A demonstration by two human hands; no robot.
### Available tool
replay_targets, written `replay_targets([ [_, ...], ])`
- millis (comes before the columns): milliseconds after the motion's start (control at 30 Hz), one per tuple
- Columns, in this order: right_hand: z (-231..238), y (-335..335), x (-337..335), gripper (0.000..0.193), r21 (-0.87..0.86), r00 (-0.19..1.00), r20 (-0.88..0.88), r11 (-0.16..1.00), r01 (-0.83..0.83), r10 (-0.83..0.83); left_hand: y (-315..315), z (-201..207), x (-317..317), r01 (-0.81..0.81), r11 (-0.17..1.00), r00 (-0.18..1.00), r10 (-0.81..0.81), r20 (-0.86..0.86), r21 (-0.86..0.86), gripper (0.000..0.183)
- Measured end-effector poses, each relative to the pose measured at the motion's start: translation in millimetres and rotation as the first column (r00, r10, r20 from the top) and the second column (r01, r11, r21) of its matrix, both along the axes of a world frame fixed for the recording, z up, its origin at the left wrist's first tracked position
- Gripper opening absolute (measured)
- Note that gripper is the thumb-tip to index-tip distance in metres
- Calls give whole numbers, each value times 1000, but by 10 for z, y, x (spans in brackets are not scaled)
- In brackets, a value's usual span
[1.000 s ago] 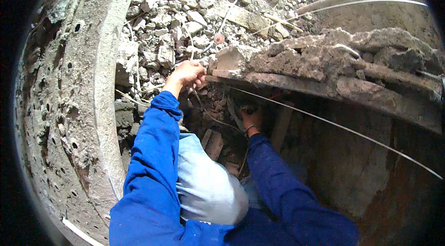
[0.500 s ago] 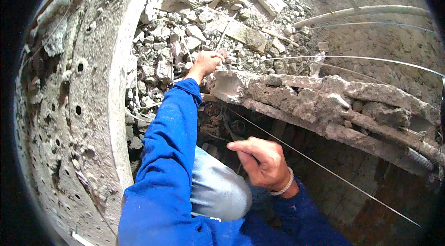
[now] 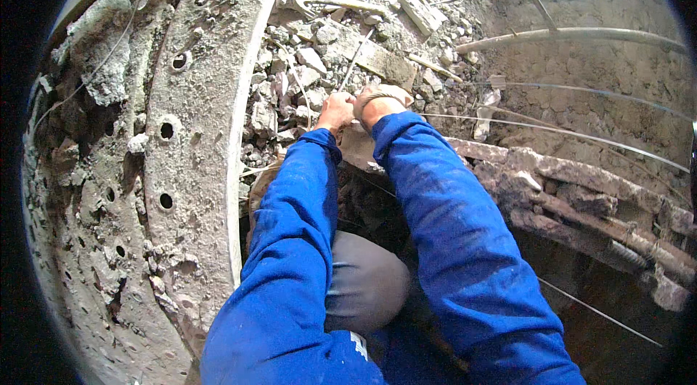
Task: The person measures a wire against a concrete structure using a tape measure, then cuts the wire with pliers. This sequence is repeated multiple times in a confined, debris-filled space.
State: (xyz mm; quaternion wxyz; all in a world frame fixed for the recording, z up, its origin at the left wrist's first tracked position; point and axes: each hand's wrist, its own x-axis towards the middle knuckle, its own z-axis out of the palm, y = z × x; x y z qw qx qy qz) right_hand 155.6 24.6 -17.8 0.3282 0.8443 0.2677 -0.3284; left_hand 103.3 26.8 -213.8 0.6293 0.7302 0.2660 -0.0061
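My two hands meet over the rubble at the end of a broken concrete beam. Closed fingers of my left hand [image 3: 336, 111] pinch at a thin pale wire [image 3: 552, 126], which comes in from the right and passes out of sight under my right hand. My right hand [image 3: 379, 100], a cord bracelet [image 3: 386, 95] round its wrist, is curled in against the left. What its fingertips hold is hidden. Just beyond the hands a thin light rod [image 3: 356, 60] leans up across the stones.
A pitted slab with round holes [image 3: 196, 131] rises on the left. The broken beam [image 3: 566, 174] runs off to the right above a dark hollow [image 3: 581, 269], crossed by another thin wire [image 3: 599, 311]. Broken stones [image 3: 308, 58] and a curved pole [image 3: 581, 34] lie farther off.
My right hand has reached forward and up from above the hollow to join my left hand. The view has shifted, and the left hand stays at the same spot by the beam's end.
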Motion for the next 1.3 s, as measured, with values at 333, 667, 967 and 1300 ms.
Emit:
replay_targets([
  [333,-463,-267,439,32,122,989,-132,989,80,-64,-128,-391,94,-313,949,869,296,-397,23,15],
  [667,-427,-321,622,29,128,949,-179,950,284,-259,-216,-556,308,-80,997,841,77,-535,17,19],
  [967,-734,-454,502,27,112,942,-182,946,304,-281,-226,-701,276,28,999,890,-18,-455,17,16],
  [1300,-626,-437,501,28,144,921,-270,934,326,-279,-244,-789,360,189,969,897,-104,-430,159,18],
])
